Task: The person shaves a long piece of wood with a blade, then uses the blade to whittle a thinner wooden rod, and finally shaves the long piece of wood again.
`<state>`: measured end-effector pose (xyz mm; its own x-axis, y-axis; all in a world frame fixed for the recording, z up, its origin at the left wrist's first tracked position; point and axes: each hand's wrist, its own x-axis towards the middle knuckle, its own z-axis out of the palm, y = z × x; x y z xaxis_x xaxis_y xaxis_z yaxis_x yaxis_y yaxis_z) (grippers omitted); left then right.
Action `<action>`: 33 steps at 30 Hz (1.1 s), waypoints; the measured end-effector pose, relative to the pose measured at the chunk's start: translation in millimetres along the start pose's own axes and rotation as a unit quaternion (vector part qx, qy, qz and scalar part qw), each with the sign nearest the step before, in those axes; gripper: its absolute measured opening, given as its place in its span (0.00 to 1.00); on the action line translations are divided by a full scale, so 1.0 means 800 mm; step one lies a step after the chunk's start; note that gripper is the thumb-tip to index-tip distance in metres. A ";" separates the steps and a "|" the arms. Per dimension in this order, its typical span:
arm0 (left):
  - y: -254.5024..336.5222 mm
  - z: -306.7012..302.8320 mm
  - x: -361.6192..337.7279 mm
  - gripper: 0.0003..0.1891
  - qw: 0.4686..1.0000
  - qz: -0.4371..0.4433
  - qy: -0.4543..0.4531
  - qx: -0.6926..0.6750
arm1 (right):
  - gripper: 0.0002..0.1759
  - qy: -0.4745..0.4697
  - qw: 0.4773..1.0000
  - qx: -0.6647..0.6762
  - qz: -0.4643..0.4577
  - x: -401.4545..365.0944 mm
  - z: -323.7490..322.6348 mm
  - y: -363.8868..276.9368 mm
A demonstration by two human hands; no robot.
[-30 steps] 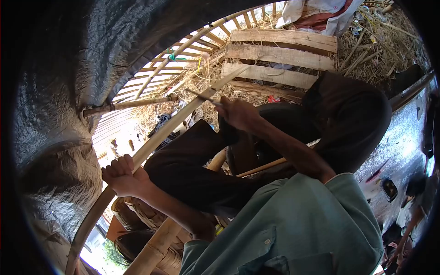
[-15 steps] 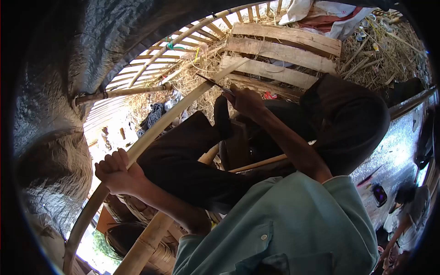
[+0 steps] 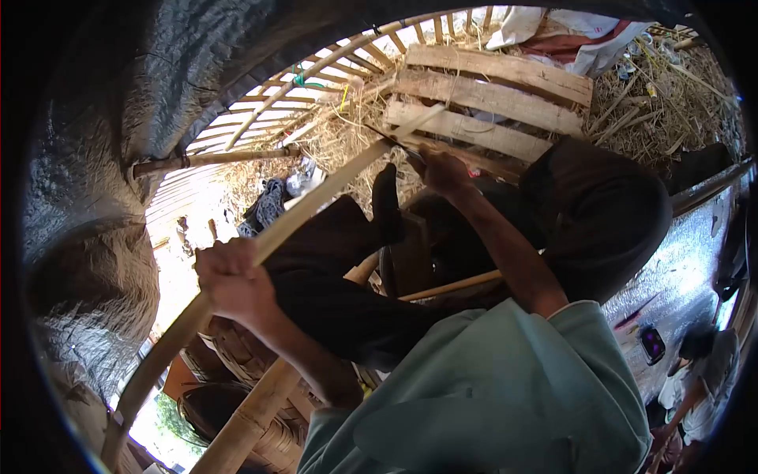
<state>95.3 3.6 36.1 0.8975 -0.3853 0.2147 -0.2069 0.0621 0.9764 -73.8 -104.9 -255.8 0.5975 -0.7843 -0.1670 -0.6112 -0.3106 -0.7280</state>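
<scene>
A long, pale bamboo strip [image 3: 320,193] slants across the view from the lower left to the wooden slats at the top. My left hand [image 3: 235,283] is wrapped round its lower part. My right hand [image 3: 446,170] is closed on a knife, whose handle is mostly covered by the fingers. The thin dark knife blade [image 3: 380,133] lies crosswise against the strip near its far end. Under the strip are my legs in dark trousers [image 3: 324,229].
Wooden slats [image 3: 474,91] lie on straw-strewn ground ahead. A bamboo fence [image 3: 276,103] and dark plastic sheeting [image 3: 95,182] stand to the left. A thick bamboo pole [image 3: 253,407] is below my left arm. Another person [image 3: 707,387] is at the lower right, near a phone-like device [image 3: 652,344].
My left hand has moved up and to the right with the bamboo strip. My right hand and the knife have shifted slightly to the right, with the blade still across the strip.
</scene>
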 end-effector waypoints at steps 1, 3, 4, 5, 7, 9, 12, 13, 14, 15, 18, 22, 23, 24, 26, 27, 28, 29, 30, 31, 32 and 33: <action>-0.022 0.016 -0.007 0.21 0.999 0.002 -0.025 -0.038 | 0.22 -0.018 0.999 -0.001 0.039 0.020 -0.021 0.011; -0.028 0.044 -0.027 0.22 0.989 -0.028 -0.064 -0.129 | 0.21 -0.044 0.996 0.025 0.072 -0.002 -0.021 0.005; -0.014 0.057 -0.017 0.22 0.990 -0.032 -0.016 -0.136 | 0.21 -0.012 0.998 0.037 0.052 0.002 -0.023 0.005; 0.005 0.055 -0.005 0.22 0.989 -0.039 0.038 -0.141 | 0.21 0.013 0.998 0.048 0.029 0.008 -0.024 0.004; 0.029 0.026 0.007 0.23 0.991 -0.035 0.060 -0.113 | 0.21 -0.016 0.996 0.069 0.052 -0.004 -0.026 -0.028; 0.040 0.028 0.008 0.23 0.989 -0.036 0.111 -0.093 | 0.21 -0.040 0.993 0.087 0.068 -0.010 -0.030 -0.047; 0.048 0.031 0.011 0.23 0.987 -0.032 0.130 -0.090 | 0.22 -0.050 0.995 0.075 0.052 -0.010 -0.045 -0.050; 0.055 0.037 0.009 0.23 0.985 -0.027 0.147 -0.083 | 0.22 -0.059 0.993 0.083 0.058 -0.015 -0.051 -0.054; 0.059 0.042 0.008 0.23 0.983 -0.021 0.162 -0.077 | 0.22 -0.066 0.991 0.092 0.064 -0.018 -0.055 -0.061; 0.064 0.030 0.012 0.23 0.989 -0.020 0.120 -0.085 | 0.23 -0.071 0.990 0.101 0.070 -0.020 -0.061 -0.070; 0.087 0.013 0.024 0.23 0.994 0.027 0.104 -0.008 | 0.23 -0.086 0.988 0.114 0.054 -0.035 -0.068 -0.094; 0.098 -0.012 0.043 0.22 0.996 0.038 0.068 0.038 | 0.23 -0.106 0.988 0.099 0.057 -0.051 -0.061 -0.104; 0.093 -0.009 0.045 0.22 0.993 0.049 0.103 0.031 | 0.23 -0.108 0.988 0.096 0.055 -0.050 -0.059 -0.103; 0.095 0.008 0.040 0.22 0.990 0.041 0.135 0.002 | 0.23 -0.108 0.988 0.093 0.052 -0.049 -0.060 -0.100; 0.097 0.021 0.037 0.22 0.989 0.037 0.145 -0.019 | 0.23 -0.092 0.991 0.092 0.040 -0.049 -0.056 -0.095; 0.095 0.017 0.038 0.22 0.992 0.039 0.123 -0.012 | 0.23 -0.075 0.992 0.093 0.030 -0.050 -0.053 -0.093; 0.094 0.016 0.038 0.22 0.994 0.041 0.102 -0.006 | 0.23 -0.057 0.994 0.094 0.020 -0.050 -0.052 -0.090; 0.091 0.020 0.036 0.22 0.991 0.036 0.076 -0.105 | 0.23 -0.056 0.994 0.092 0.017 -0.049 -0.050 -0.087; 0.087 0.028 0.031 0.22 0.988 0.066 0.089 -0.104 | 0.23 -0.055 0.994 0.090 0.015 -0.049 -0.050 -0.086; 0.080 0.035 0.025 0.22 0.985 0.097 0.100 -0.103 | 0.23 -0.054 0.994 0.090 0.014 -0.048 -0.053 -0.087; 0.073 0.035 0.023 0.23 0.980 0.128 0.112 -0.102 | 0.23 -0.070 0.993 0.092 0.024 -0.049 -0.057 -0.088; 0.052 0.016 0.030 0.22 0.980 0.139 0.052 -0.131 | 0.23 -0.086 0.991 0.095 0.033 -0.051 -0.065 -0.092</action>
<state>103.1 -14.8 81.9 0.8584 -0.2247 0.4612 -0.3545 0.3901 0.8498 -79.9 -77.9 -160.8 0.6488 -0.6911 -0.3185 -0.5536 -0.1414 -0.8207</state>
